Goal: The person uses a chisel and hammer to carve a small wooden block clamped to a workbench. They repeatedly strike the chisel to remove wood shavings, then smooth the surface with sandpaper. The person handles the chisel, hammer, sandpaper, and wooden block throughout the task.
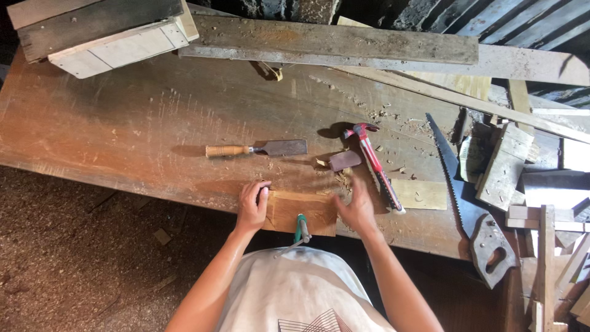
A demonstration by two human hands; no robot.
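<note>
My left hand (252, 206) lies flat on the left end of a small brown wood block (302, 212). My fingers there are spread a bit and press down on it; they are not wrapped around it. My right hand (355, 209) is at the right end of the block, fingers open and pointing far, touching the block's edge. The block sits at the near edge of the bench (123, 135), right in front of me. A green-handled tool (301, 229) sticks out under the block's near side. Just past the block lie a chisel (258, 149) with a wood handle and a red hammer (375, 166). A saw (467, 203) lies to the right.
</note>
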